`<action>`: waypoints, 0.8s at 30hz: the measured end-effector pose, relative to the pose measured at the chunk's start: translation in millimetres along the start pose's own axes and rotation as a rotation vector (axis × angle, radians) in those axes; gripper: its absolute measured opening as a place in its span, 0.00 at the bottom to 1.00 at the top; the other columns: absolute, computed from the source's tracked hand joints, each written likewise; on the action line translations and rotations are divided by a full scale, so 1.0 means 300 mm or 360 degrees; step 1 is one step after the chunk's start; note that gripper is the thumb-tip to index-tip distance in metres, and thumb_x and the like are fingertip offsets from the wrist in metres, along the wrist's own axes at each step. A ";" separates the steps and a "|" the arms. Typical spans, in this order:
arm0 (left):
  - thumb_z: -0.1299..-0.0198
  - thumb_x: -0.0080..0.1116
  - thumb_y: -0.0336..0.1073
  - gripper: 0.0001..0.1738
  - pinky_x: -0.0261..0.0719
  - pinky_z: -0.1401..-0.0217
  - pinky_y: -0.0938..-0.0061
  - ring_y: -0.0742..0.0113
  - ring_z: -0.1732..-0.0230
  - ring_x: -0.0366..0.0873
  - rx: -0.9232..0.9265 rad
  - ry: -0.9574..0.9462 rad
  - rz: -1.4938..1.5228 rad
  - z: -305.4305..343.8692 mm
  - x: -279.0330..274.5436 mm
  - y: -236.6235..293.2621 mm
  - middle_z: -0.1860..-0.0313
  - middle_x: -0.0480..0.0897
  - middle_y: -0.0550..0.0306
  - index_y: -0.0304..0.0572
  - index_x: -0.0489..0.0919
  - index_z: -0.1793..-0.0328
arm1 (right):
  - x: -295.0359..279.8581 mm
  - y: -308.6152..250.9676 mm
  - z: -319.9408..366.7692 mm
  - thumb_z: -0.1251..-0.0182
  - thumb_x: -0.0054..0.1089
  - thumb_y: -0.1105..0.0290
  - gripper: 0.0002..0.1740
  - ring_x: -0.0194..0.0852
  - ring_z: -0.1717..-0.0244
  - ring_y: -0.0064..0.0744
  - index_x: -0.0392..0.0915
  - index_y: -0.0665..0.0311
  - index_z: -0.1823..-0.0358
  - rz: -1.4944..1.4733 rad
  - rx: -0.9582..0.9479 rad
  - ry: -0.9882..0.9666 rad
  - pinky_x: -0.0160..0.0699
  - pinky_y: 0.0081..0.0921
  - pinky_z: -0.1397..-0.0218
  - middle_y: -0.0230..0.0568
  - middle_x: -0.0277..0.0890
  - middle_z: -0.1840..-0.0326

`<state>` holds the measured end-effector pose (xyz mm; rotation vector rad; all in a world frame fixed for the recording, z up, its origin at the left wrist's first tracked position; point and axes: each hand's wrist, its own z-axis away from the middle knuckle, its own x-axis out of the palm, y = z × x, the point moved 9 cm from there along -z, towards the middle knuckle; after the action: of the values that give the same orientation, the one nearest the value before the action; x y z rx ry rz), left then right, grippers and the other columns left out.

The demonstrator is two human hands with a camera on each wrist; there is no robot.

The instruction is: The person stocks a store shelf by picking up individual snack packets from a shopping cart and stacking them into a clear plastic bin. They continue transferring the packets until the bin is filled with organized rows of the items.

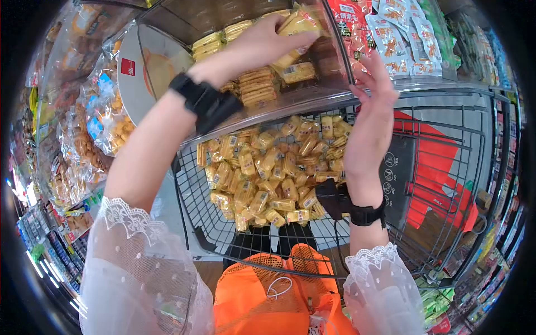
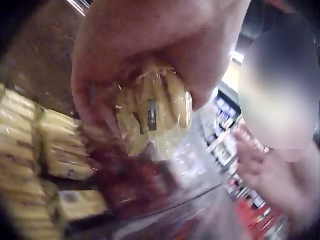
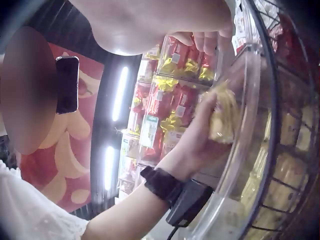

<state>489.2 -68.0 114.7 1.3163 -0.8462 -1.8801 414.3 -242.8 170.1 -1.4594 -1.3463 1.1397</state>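
Note:
My left hand point(image 1: 268, 42) reaches into a clear-walled bin and grips a yellow snack packet in clear wrap point(image 1: 300, 23). In the left wrist view, thumb and fingers curl round the sides of this packet point(image 2: 167, 112). Stacks of similar yellow packets point(image 1: 258, 86) lie below the hand in the bin. My right hand point(image 1: 369, 125) is raised over the shopping cart, palm toward the bin, fingers loosely extended and holding nothing. Its fingertips are right at the bin's front corner. A heap of small yellow packets point(image 1: 268, 178) fills the cart's near part.
The wire cart point(image 1: 469, 139) stands against the bin's clear front lip point(image 1: 279, 114). Red and white packets point(image 1: 391, 33) fill the neighbouring bin on the right. Bagged snacks point(image 1: 95, 117) hang at left. A red sheet point(image 1: 427, 162) shows through the cart's wires.

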 end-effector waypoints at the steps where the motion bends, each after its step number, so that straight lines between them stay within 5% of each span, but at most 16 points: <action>1: 0.51 0.59 0.62 0.40 0.77 0.56 0.73 0.60 0.57 0.80 -0.0001 -0.0038 -0.0271 -0.056 0.003 -0.054 0.59 0.81 0.45 0.27 0.72 0.49 | -0.016 0.019 0.006 0.26 0.23 0.54 0.29 0.60 0.42 0.33 0.57 0.68 0.34 -0.0019 0.0053 -0.0001 0.58 0.28 0.41 0.42 0.61 0.42; 6: 0.50 0.62 0.52 0.38 0.78 0.60 0.63 0.45 0.58 0.79 0.0149 -0.0194 -0.1043 -0.101 0.165 -0.136 0.61 0.79 0.34 0.27 0.64 0.44 | -0.045 0.093 0.072 0.26 0.28 0.57 0.27 0.62 0.43 0.32 0.57 0.69 0.35 -0.0127 0.0246 -0.0086 0.59 0.29 0.40 0.43 0.63 0.41; 10: 0.46 0.59 0.49 0.37 0.78 0.59 0.60 0.44 0.59 0.78 0.0346 -0.0166 -0.1442 -0.124 0.245 -0.160 0.63 0.78 0.36 0.28 0.57 0.41 | -0.044 0.098 0.098 0.27 0.34 0.64 0.24 0.63 0.45 0.32 0.57 0.70 0.35 -0.0180 0.0336 -0.0164 0.60 0.29 0.39 0.44 0.63 0.43; 16: 0.50 0.61 0.50 0.39 0.77 0.56 0.59 0.43 0.56 0.78 0.0123 -0.0247 -0.1369 -0.165 0.267 -0.181 0.56 0.78 0.36 0.29 0.59 0.40 | -0.052 0.124 0.114 0.31 0.41 0.70 0.23 0.65 0.47 0.32 0.57 0.69 0.36 -0.0223 0.0366 -0.0213 0.62 0.28 0.41 0.44 0.64 0.46; 20: 0.49 0.57 0.53 0.39 0.75 0.50 0.62 0.50 0.49 0.76 0.0252 -0.0389 -0.1030 -0.192 0.305 -0.263 0.53 0.78 0.39 0.29 0.64 0.39 | -0.043 0.127 0.120 0.32 0.44 0.72 0.24 0.65 0.47 0.31 0.57 0.69 0.36 -0.0270 0.0398 -0.0257 0.63 0.27 0.42 0.44 0.64 0.46; 23: 0.50 0.58 0.55 0.38 0.75 0.49 0.63 0.51 0.48 0.76 -0.0074 -0.0502 -0.1304 -0.159 0.261 -0.186 0.53 0.78 0.41 0.29 0.66 0.42 | -0.039 0.131 0.123 0.33 0.45 0.72 0.24 0.66 0.48 0.31 0.57 0.69 0.36 -0.0288 0.0381 -0.0292 0.64 0.27 0.43 0.44 0.65 0.46; 24: 0.50 0.58 0.55 0.38 0.75 0.50 0.63 0.51 0.49 0.76 0.0052 -0.0386 -0.1418 -0.152 0.260 -0.159 0.54 0.79 0.41 0.29 0.66 0.42 | -0.039 0.133 0.124 0.33 0.45 0.72 0.24 0.66 0.49 0.31 0.57 0.69 0.36 -0.0289 0.0386 -0.0302 0.65 0.27 0.43 0.44 0.65 0.46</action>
<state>505.0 -111.2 23.4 1.6687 -0.4056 -2.7532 388.0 -257.9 123.4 -1.0556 -1.3833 1.2955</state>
